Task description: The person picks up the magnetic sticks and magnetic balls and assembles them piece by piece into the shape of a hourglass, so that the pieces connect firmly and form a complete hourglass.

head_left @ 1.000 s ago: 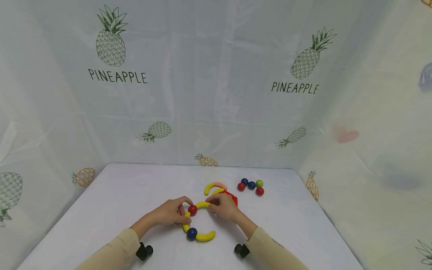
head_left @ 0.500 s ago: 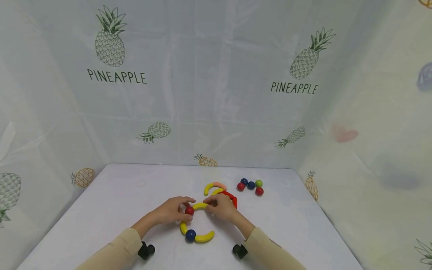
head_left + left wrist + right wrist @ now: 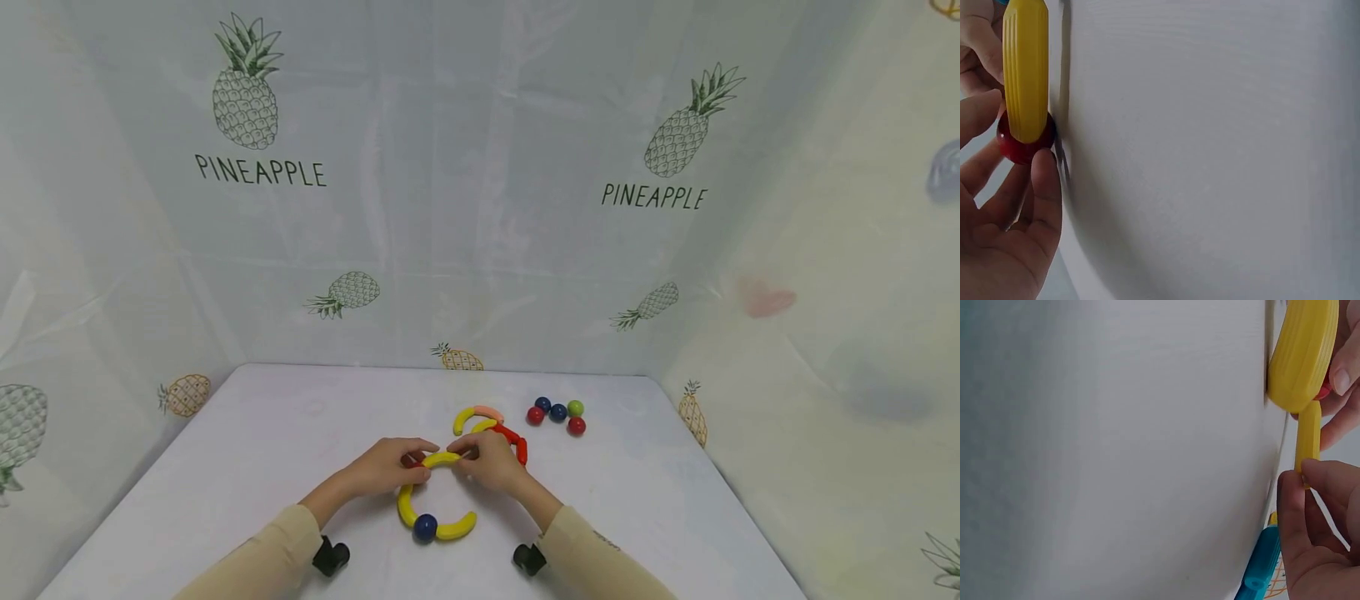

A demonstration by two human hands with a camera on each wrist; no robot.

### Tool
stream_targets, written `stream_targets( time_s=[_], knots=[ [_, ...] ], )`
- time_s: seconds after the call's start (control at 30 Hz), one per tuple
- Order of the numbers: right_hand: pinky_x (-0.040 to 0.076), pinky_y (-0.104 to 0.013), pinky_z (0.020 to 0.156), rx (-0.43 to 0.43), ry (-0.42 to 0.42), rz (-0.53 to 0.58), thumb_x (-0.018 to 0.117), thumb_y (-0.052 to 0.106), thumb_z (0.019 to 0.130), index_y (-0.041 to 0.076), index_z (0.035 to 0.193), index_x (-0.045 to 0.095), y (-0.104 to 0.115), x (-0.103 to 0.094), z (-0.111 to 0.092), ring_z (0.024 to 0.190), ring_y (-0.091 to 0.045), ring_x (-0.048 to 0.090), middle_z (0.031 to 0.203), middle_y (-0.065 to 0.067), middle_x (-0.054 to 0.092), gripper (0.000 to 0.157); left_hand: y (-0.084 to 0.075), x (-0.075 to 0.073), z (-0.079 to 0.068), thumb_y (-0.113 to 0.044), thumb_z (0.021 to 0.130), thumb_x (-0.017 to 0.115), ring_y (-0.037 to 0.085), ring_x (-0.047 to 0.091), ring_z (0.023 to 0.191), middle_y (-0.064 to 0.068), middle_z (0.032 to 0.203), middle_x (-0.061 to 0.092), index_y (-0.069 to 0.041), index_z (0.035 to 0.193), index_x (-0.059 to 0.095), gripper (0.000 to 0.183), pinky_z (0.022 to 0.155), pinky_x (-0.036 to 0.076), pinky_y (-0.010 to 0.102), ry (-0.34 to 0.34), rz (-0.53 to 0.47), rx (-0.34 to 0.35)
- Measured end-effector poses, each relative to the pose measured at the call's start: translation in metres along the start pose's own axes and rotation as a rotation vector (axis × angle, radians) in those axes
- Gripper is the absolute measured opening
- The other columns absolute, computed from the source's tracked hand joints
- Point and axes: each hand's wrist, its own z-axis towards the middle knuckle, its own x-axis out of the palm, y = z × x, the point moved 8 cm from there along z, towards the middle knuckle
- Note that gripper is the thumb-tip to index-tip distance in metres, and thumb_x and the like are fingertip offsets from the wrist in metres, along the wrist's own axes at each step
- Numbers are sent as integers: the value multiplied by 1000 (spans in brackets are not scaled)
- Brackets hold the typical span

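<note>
An open ring of toy magnetic rods and balls lies before me in the head view. My left hand (image 3: 382, 468) holds the red ball (image 3: 1019, 150), mostly hidden in the head view, between thumb and fingers. With thumb and fingertips my right hand (image 3: 491, 462) pinches the far end of the upper yellow curved rod (image 3: 441, 458), whose other end meets the red ball. Below the left hand, another yellow curved rod (image 3: 406, 507) runs down to a dark blue ball (image 3: 424, 527). A third yellow curved rod (image 3: 457, 527) extends rightward from that ball, its right end free.
Behind the right hand lie a yellow rod (image 3: 463, 420), an orange rod (image 3: 489, 412) and red rods (image 3: 522, 450). Farther right sits a cluster of balls, including a green ball (image 3: 575, 408). A teal rod (image 3: 1262, 559) shows in the right wrist view. Curtains surround the white table (image 3: 300, 408).
My left hand has shifted slightly right and now covers more of the red ball. The ring's left side has moved a little left and nearer. My right hand has drifted slightly left.
</note>
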Motion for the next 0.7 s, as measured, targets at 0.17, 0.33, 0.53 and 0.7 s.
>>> stream_targets(
  time_s=[0.17,0.33,0.53,0.7],
  knots=[
    [61,-27,81,3,-10,12,79,9,96,15,115,81,0,1,1,90,-14,66,104,4,76,20,1,0,1,-29,102,73,15,65,92,-2,106,71,-16,137,68,38,80,60,33,-7,-27,-6],
    [61,-25,81,2,-4,15,79,9,96,15,115,81,-1,2,1,89,-13,66,102,4,75,20,2,1,2,-29,103,71,15,65,86,-2,102,71,-18,129,69,29,73,59,29,-42,-58,-46],
    [60,-24,81,-3,4,20,79,9,96,15,115,81,0,2,2,88,-13,66,101,4,75,19,4,3,5,-23,100,73,16,63,80,-1,94,69,-18,121,69,22,71,57,30,-91,-81,-109],
    [61,-25,81,-4,7,17,79,9,96,16,113,81,0,2,2,89,-13,66,100,4,75,19,4,4,6,-18,96,75,16,62,76,0,89,68,-16,116,69,21,70,56,30,-134,-83,-131]
  ],
)
